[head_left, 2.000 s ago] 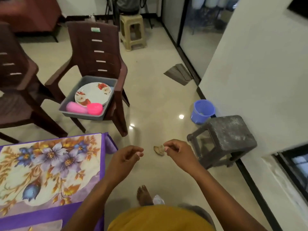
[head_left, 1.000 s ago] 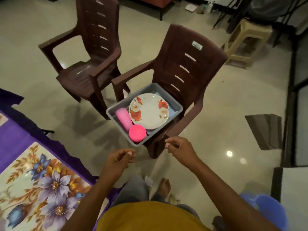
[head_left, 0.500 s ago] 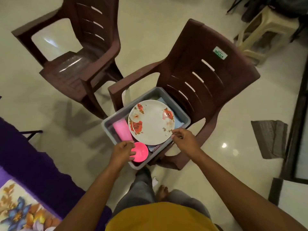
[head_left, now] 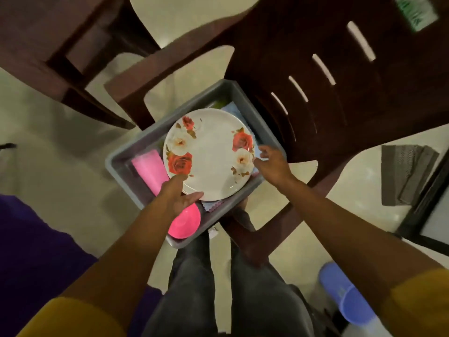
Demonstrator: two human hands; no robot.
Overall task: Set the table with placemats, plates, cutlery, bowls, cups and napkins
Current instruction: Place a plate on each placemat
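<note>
A grey plastic tub (head_left: pixel 245 100) sits on the seat of a dark brown plastic chair (head_left: pixel 340 98). Inside it a white plate (head_left: pixel 209 154) printed with red and cream roses lies on top, covering most of the tub's floor. To its left a pink cup (head_left: pixel 148 170) lies on its side along the tub wall, and at the near corner a bright pink bowl (head_left: pixel 188 223) shows partly from under the left wrist. Pale blue and pink cloth napkins (head_left: pixel 213 206) peek out from beneath the plate at its near edge and again at its far right edge; a scrap of something green shows at the far wall, too small to identify.

Both hands reach down into the tub from the near side, one at each side of the plate. The left hand (head_left: pixel 178 197) is at the plate's near-left rim, thumb lying along the near edge and fingers extended onto the rim, touching it but not closed round it. The right hand (head_left: pixel 272 164) is at the right rim, fingers spread and loosely bent at the edge; whether they already grip the rim I cannot tell.

A second brown chair (head_left: pixel 48 45) stands to the left, a blue bucket (head_left: pixel 345 293) on the floor at lower right, and a grey mat (head_left: pixel 408 173) further right.
</note>
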